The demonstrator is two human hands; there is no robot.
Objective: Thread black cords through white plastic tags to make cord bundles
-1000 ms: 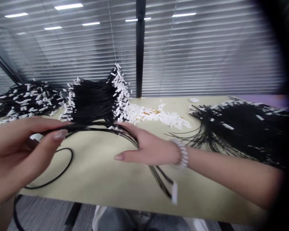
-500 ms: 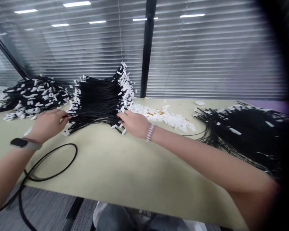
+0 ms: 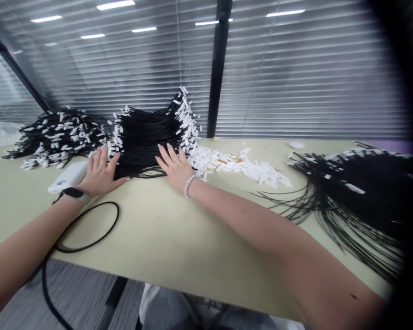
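1. At the near edge of the desk (image 3: 179,270), in front of the central bundle of black cords (image 3: 146,142), a person's grey trouser legs (image 3: 172,314) show below the edge, and a black cable (image 3: 46,279) drops to the carpet (image 3: 82,293) on the bundle's left.
2. Nearer the bundle on that side, the same cable forms a loop (image 3: 118,217) on the bare desk, well short of the cords.
3. The left hand (image 3: 101,172), with a dark wristband (image 3: 74,193), lies open and palm down, fingers spread, just in front of the bundle's left end. Its thumb reaches the lower edge of the cords, but nothing is gripped.
4. The right hand (image 3: 174,168), with a white beaded bracelet (image 3: 189,185), is also open and flat, and its fingertips rest against the bundle's near side, toward the right end. It grips nothing either.
5. The bundle lies directly ahead of both hands, its long axis running across the desk and rising slightly to the right, with white tags at both ends. The left hand sits nearer the left end, the right hand nearer the right.
6. Left of the bundle are a white rectangular device (image 3: 69,176) and a tagged heap of cords (image 3: 62,137). To its right lie loose white tags (image 3: 237,167) and a larger black heap (image 3: 351,192).
7. Behind the bundle, slatted blinds (image 3: 296,78) cover the glass wall.
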